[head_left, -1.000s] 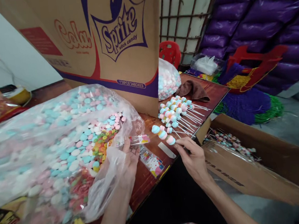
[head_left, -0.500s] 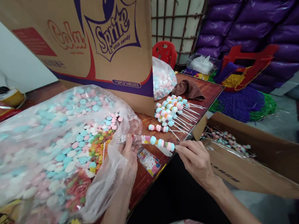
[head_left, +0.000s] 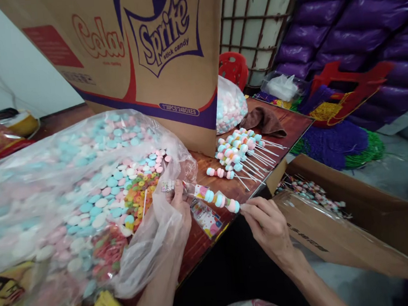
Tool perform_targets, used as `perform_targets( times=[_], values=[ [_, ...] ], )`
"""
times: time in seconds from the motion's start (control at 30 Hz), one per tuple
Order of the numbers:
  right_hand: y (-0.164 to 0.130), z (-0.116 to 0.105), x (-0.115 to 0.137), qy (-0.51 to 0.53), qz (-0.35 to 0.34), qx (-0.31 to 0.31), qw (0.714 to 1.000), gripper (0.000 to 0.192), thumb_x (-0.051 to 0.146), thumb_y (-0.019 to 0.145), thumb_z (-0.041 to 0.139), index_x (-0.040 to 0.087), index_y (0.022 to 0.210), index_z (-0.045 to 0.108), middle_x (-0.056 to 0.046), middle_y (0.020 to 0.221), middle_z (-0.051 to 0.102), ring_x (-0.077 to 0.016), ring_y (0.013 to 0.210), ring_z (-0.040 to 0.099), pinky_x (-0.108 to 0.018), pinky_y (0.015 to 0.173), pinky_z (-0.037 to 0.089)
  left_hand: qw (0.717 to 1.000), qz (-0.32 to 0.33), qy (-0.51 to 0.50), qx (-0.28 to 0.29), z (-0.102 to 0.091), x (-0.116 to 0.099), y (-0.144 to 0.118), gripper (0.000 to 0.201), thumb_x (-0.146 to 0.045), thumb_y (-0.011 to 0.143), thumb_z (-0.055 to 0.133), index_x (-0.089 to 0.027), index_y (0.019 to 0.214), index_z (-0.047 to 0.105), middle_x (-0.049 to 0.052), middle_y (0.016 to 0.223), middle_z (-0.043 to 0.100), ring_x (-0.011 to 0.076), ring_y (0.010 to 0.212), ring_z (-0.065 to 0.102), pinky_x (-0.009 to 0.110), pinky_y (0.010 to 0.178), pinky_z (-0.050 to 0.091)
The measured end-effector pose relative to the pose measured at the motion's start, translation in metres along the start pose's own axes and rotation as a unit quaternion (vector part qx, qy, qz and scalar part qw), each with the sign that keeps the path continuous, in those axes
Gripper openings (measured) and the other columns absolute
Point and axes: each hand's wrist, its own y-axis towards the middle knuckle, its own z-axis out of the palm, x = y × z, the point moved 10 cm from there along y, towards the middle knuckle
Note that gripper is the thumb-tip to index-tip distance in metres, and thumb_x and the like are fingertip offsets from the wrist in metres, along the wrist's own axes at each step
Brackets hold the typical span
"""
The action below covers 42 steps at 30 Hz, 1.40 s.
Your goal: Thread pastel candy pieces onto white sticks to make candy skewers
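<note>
My right hand (head_left: pixel 267 223) pinches the stick end of a candy skewer (head_left: pixel 221 201) with blue, pink and white pieces. The skewer's tip sits in the mouth of a small clear printed wrapper (head_left: pixel 189 188) that my left hand (head_left: pixel 179 210) holds at the edge of a big plastic bag of pastel candies (head_left: pixel 67 184). Both hands hover over the near edge of the brown table (head_left: pixel 287 119). A pile of finished skewers (head_left: pixel 241 150) lies on the table beyond my right hand.
A large cardboard box printed "Sprite stick candy" (head_left: pixel 138 49) stands at the back. More printed wrappers (head_left: pixel 207 218) lie under the skewer. A smaller candy bag (head_left: pixel 229 105), a brown cloth (head_left: pixel 263 120), and an open carton with wrapped skewers (head_left: pixel 315 195) stand at the right.
My right hand brought the skewer from over the pile toward my left hand and pushed its tip into the wrapper. The left hand has kept hold of the wrapper.
</note>
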Motion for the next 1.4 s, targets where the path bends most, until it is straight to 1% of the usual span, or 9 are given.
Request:
perform_targets(
  times=[0.2,0.37,0.57,0.77,0.97,1.07,1.17,1.27,1.4],
  values=[
    [0.002,0.021,-0.024,0.164,0.08,0.101,0.978,0.017,0.017,0.098,0.055,0.021,0.091,0.069,-0.003,0.081,0.063,-0.0142,0.069,0.061,-0.026,0.065,0.047,0.993,-0.091,0.048,0.064,0.011,0.015,0.004,0.033,-0.035,0.066,0.089,-0.018,0.076,0.062,0.0,0.066,0.068,0.0187,0.065,0.071,0.033,0.067,0.062],
    [-0.004,0.018,-0.03,0.102,0.098,0.08,0.987,0.019,0.019,0.1,0.052,0.02,0.093,0.07,-0.002,0.078,0.058,-0.0133,0.067,0.055,-0.025,0.063,0.045,0.989,-0.106,0.065,0.077,0.012,0.019,-0.001,0.038,-0.036,0.066,0.089,-0.019,0.085,0.061,-0.001,0.071,0.071,0.0169,0.064,0.072,0.026,0.059,0.06],
    [-0.004,0.026,-0.023,0.099,0.112,0.091,0.985,0.022,0.018,0.1,0.051,0.019,0.087,0.07,-0.001,0.072,0.054,-0.0128,0.063,0.053,-0.024,0.06,0.043,0.993,-0.053,0.048,0.098,0.023,0.018,-0.014,0.044,-0.04,0.069,0.088,-0.023,0.101,0.063,0.0,0.09,0.073,0.0175,0.079,0.074,0.03,0.074,0.061],
    [-0.003,0.029,-0.017,0.075,0.111,0.08,0.988,0.022,0.016,0.099,0.051,0.019,0.086,0.068,0.0,0.072,0.053,-0.0119,0.062,0.051,-0.023,0.061,0.043,0.997,-0.057,0.012,0.053,0.02,0.017,-0.013,0.032,-0.042,0.076,0.082,-0.023,0.092,0.062,0.002,0.084,0.072,0.022,0.09,0.074,0.033,0.078,0.06],
    [-0.01,0.042,-0.003,0.04,0.091,0.073,0.992,0.028,0.016,0.101,0.047,0.018,0.083,0.069,-0.001,0.072,0.051,-0.0112,0.061,0.048,-0.023,0.06,0.041,0.99,-0.07,0.009,0.118,0.042,0.022,-0.036,0.038,-0.047,0.076,0.081,-0.021,0.092,0.059,0.003,0.081,0.072,0.0263,0.095,0.074,0.039,0.083,0.056],
    [-0.014,0.046,-0.005,0.114,0.151,0.065,0.98,0.027,0.02,0.098,0.05,0.018,0.078,0.068,-0.001,0.07,0.052,-0.0119,0.061,0.047,-0.024,0.06,0.041,0.987,-0.075,0.022,0.142,0.049,0.026,-0.048,0.037,-0.051,0.08,0.076,-0.02,0.09,0.06,0.003,0.086,0.072,0.0258,0.094,0.074,0.038,0.083,0.055],
    [-0.027,0.06,-0.023,0.28,0.303,0.082,0.907,0.022,0.029,0.093,0.057,0.018,0.075,0.066,0.0,0.066,0.054,-0.0112,0.056,0.047,-0.024,0.052,0.037,0.985,-0.077,0.023,0.152,0.051,0.028,-0.052,0.038,-0.053,0.079,0.075,-0.019,0.088,0.061,0.003,0.088,0.071,0.0251,0.094,0.073,0.036,0.082,0.055],
    [-0.051,0.083,-0.034,0.429,0.46,0.114,0.769,0.023,0.037,0.082,0.068,0.016,0.074,0.064,0.003,0.06,0.054,-0.0057,0.041,0.032,-0.022,0.04,0.019,0.983,-0.095,0.017,0.158,0.053,0.031,-0.053,0.034,-0.05,0.081,0.075,-0.019,0.088,0.062,0.003,0.089,0.07,0.0237,0.094,0.072,0.033,0.078,0.054],
    [-0.057,0.1,-0.03,0.521,0.529,0.123,0.658,0.026,0.037,0.071,0.076,0.015,0.069,0.062,0.003,0.057,0.057,-0.0023,0.036,0.028,-0.02,0.038,0.011,0.975,-0.128,0.03,0.18,0.061,0.04,-0.062,0.034,-0.049,0.083,0.073,-0.017,0.083,0.063,0.005,0.084,0.069,0.0217,0.091,0.071,0.03,0.075,0.054]
  ],
)
